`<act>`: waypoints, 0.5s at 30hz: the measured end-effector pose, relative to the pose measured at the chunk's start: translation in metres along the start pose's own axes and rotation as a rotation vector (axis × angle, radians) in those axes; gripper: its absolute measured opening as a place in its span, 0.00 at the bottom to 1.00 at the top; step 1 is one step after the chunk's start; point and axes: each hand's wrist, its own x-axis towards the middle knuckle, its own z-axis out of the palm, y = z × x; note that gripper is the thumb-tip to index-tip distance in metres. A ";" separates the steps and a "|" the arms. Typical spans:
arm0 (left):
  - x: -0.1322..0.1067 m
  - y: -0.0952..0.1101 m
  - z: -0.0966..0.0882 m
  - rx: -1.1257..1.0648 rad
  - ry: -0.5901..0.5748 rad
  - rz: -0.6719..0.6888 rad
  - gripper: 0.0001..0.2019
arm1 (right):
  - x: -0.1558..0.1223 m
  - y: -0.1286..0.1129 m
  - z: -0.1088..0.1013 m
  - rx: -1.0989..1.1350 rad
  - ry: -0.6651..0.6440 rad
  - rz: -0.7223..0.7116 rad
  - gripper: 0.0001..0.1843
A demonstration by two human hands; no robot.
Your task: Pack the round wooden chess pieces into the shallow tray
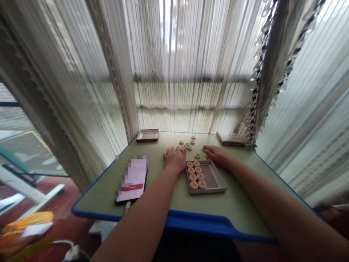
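A small grey tray (215,180) lies in the middle of a green table and holds several round wooden chess pieces (195,174) with red marks. More round pieces (187,143) lie loose on the table beyond it. My left hand (175,158) rests palm down just left of the tray's far corner, fingers curled over loose pieces; what it grips is hidden. My right hand (216,154) lies flat by the tray's far right edge, fingers stretched toward a loose piece (197,156).
A phone (132,178) lies on the left of the green table (245,207), which has a blue rim. A brown lid (147,135) and a second brown box (231,138) sit at the far corners. Sheer curtains hang close behind. Floor clutter lies lower left.
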 end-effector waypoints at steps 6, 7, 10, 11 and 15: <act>0.018 -0.001 0.007 0.019 0.017 -0.028 0.26 | 0.021 0.007 0.005 -0.079 -0.026 -0.010 0.28; 0.022 -0.001 0.007 0.019 0.011 -0.031 0.26 | 0.022 0.006 0.005 -0.080 -0.024 -0.010 0.27; 0.036 -0.002 0.008 0.017 -0.017 -0.015 0.25 | 0.019 0.002 0.002 -0.052 0.020 -0.021 0.26; 0.040 -0.002 0.009 0.019 -0.012 0.000 0.25 | 0.017 0.000 0.001 -0.031 0.041 -0.027 0.26; 0.052 -0.002 0.012 0.010 0.010 0.045 0.26 | 0.011 -0.004 -0.006 0.038 0.079 -0.059 0.25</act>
